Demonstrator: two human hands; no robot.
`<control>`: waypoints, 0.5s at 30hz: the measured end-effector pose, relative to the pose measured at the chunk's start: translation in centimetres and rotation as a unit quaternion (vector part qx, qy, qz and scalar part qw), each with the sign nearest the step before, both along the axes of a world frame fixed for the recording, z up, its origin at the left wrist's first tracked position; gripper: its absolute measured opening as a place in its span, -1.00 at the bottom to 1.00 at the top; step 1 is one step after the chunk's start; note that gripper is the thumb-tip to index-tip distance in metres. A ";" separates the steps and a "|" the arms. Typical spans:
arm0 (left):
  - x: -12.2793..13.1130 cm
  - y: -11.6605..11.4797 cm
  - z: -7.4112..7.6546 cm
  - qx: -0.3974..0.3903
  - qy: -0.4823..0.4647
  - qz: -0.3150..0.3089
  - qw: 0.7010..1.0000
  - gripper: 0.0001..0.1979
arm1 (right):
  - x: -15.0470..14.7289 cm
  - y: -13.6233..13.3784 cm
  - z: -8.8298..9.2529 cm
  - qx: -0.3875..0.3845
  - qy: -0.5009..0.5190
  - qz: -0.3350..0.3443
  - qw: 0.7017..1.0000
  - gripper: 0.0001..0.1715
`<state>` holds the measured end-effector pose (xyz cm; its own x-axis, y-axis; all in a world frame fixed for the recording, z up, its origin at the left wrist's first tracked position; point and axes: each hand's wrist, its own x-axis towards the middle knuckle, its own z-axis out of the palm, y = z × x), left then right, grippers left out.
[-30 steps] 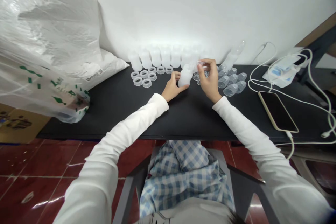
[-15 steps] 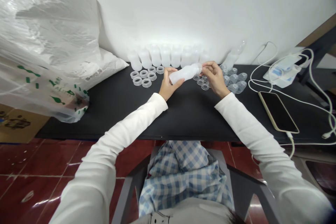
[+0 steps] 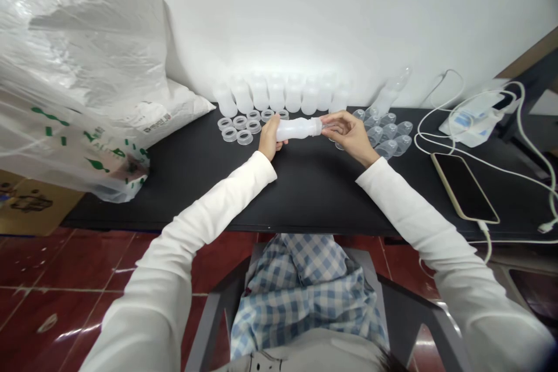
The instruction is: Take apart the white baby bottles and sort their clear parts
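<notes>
A frosted white bottle [image 3: 296, 128] lies sideways in the air above the black table. My left hand [image 3: 269, 138] is wrapped round its base end. At the collar end on the right, my right hand [image 3: 346, 132] pinches a small clear tip that sticks out of the collar. Left of my left hand lie several translucent rings [image 3: 244, 137] in rows. Several clear domed caps [image 3: 386, 149] are grouped to the right of my right hand, and a few small parts under that hand are mostly hidden.
Several frosted bottles [image 3: 276, 94] stand along the wall. A capped bottle [image 3: 389, 93] leans at the right. A phone [image 3: 465, 187], white cables and a power strip [image 3: 473, 122] are further right. Plastic bags [image 3: 104, 58] fill the left side of the black table [image 3: 322, 203].
The bottle has turned from a slant to nearly level. My left hand has shifted slightly left round its base, and my right hand has moved slightly down with its fingers at the tip.
</notes>
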<state>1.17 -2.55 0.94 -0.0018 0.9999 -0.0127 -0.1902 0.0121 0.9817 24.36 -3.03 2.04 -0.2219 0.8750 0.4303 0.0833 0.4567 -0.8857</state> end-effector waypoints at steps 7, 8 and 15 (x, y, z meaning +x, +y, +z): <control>-0.3 0.0 0.2 -0.039 -0.001 -0.013 0.999 -0.33 | -0.6 -0.6 -0.2 0.038 -0.003 -0.008 0.999 -0.57; -0.3 0.0 0.2 -0.041 -0.005 -0.014 0.999 -0.33 | -0.7 -0.7 -0.2 0.042 -0.007 -0.015 0.999 -0.57; 0.1 -0.3 -0.2 0.019 -0.019 0.021 0.999 -0.28 | -0.7 -0.8 -0.1 0.032 -0.037 -0.050 0.998 -0.47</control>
